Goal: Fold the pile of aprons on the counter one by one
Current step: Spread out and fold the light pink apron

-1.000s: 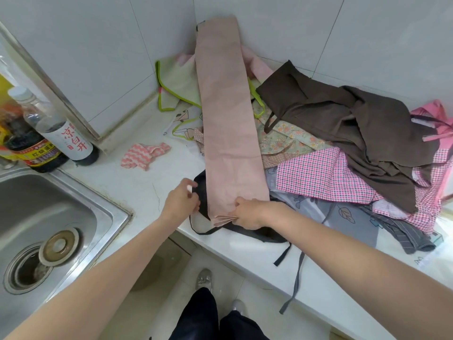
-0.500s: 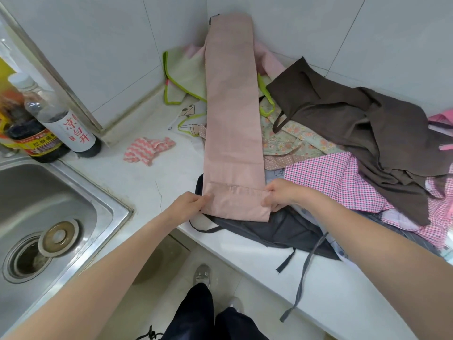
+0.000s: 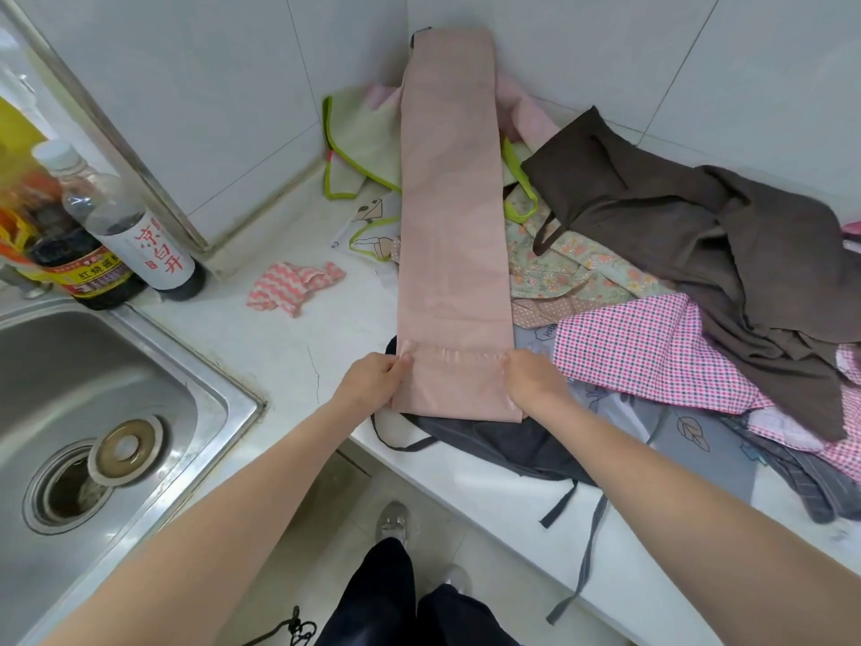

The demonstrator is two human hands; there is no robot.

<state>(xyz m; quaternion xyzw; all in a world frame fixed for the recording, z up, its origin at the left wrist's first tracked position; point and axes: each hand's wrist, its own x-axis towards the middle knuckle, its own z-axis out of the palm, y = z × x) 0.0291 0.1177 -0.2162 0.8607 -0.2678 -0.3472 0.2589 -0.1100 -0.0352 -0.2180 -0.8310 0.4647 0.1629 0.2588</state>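
Head view: my left hand (image 3: 370,376) and right hand (image 3: 531,377) now pinch the side edges of the pink apron (image 3: 452,216) at a fresh crease, its near end turned over since a second ago (strip lying on the worktop (image 3: 289,356), far end against the wall). Lengthwise folding has begun.

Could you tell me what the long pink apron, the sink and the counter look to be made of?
Pink apron: woven cloth, likely cotton, matte, with soft creases and a stitched hem.
Sink: stainless steel by its brushed grey sheen and reflections.
Counter: pale stone or a stone-like composite, smooth, faintly glossy, with a thin dark hairline; which one I cannot tell.
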